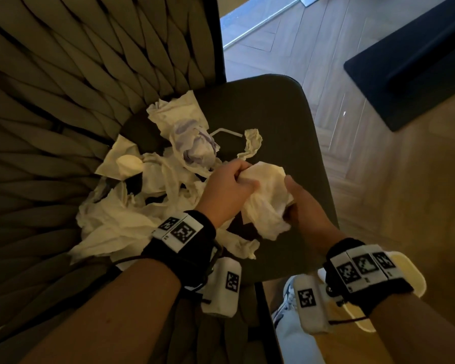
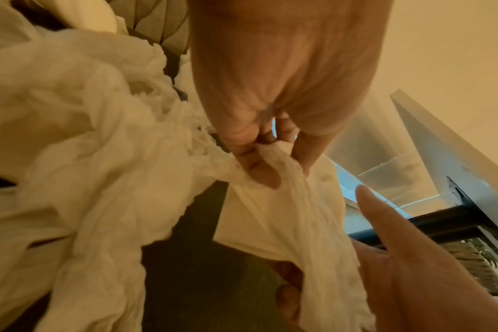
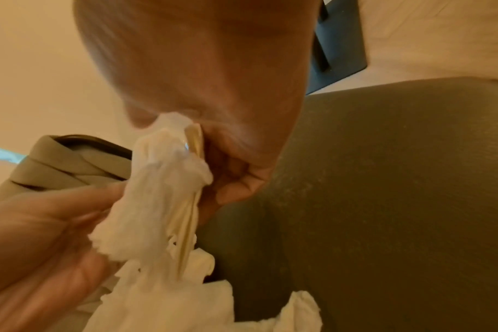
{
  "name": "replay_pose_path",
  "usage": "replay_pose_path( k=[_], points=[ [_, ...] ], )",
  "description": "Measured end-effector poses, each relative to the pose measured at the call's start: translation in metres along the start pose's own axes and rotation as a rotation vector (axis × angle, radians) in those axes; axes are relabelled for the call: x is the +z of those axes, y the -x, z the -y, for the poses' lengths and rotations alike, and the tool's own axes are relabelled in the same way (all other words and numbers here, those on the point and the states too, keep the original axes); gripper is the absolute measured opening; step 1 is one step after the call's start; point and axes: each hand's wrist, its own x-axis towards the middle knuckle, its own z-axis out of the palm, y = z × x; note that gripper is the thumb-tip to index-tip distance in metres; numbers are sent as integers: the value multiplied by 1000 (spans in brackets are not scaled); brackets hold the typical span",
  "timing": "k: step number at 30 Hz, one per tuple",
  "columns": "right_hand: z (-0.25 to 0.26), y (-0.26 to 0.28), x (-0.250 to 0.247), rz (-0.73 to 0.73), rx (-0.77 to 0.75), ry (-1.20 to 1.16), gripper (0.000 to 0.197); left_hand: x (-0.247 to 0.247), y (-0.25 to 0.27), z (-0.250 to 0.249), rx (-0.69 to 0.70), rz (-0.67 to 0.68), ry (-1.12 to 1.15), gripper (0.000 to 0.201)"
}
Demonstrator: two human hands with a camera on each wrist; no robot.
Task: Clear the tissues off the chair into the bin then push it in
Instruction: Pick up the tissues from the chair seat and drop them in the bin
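Observation:
A heap of crumpled white tissues (image 1: 132, 206) covers the left part of the chair's dark seat (image 1: 273, 111), against its woven backrest (image 1: 63, 88). Over the seat's front, both hands hold one larger tissue wad (image 1: 267, 198). My left hand (image 1: 243, 177) grips its upper left side with curled fingers; the left wrist view shows the left hand (image 2: 266, 166) pinching a fold of the wad (image 2: 307, 224). My right hand (image 1: 289, 197) grips the wad's right side, its thumb on top; in the right wrist view the right hand (image 3: 213, 177) pinches the bunched tissue (image 3: 162, 191). No bin is clearly visible.
A twisted tissue strip (image 1: 252, 143) and a thin white bent stick (image 1: 225, 132) lie farther back on the seat. A dark mat (image 1: 410, 61) lies on the wood floor to the right. A white table top (image 2: 452, 143) with a woven basket (image 2: 475, 267) beneath it stands nearby.

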Motion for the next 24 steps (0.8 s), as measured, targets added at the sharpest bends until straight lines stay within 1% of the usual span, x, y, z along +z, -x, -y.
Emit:
replay_pose_path(
  k=[2,4,6,8,10,11,13,14,15,17,19,20,22,24],
  points=[
    [-3,4,0,35,-96,90,27,5,1,-4,4,37,16,31],
    [-4,6,1,40,-159,147,29,9,4,-4,-3,54,46,34],
    [-6,7,0,29,-177,128,34,8,7,-3,-24,21,100,38],
    [-7,8,-1,-19,-174,92,36,2,10,0,-7,-34,117,46],
    [-8,8,-1,-42,-146,15,39,-4,15,2,30,-31,-17,60],
    [-9,7,-2,-44,-124,-45,41,-4,18,3,32,5,-119,68],
    [-11,7,-3,-43,-97,-132,43,3,25,6,-28,108,-246,82],
    [-12,7,-4,-49,-95,-136,45,9,28,7,-74,149,-239,83],
    [-14,8,-4,-58,-99,-114,46,15,28,9,-115,157,-200,80],
    [-17,9,-9,-90,-110,-54,46,24,27,11,-175,91,-165,58],
    [-23,10,-20,-134,-106,-52,42,31,26,9,-191,37,-242,32],
    [-26,10,-27,-164,-98,-58,39,32,26,7,-189,18,-267,23],
    [-32,11,-41,-222,-92,-54,40,26,27,2,-160,-17,-232,13],
    [-40,12,-54,-252,-98,-44,51,16,32,-1,-101,-3,-138,10]
  ],
)
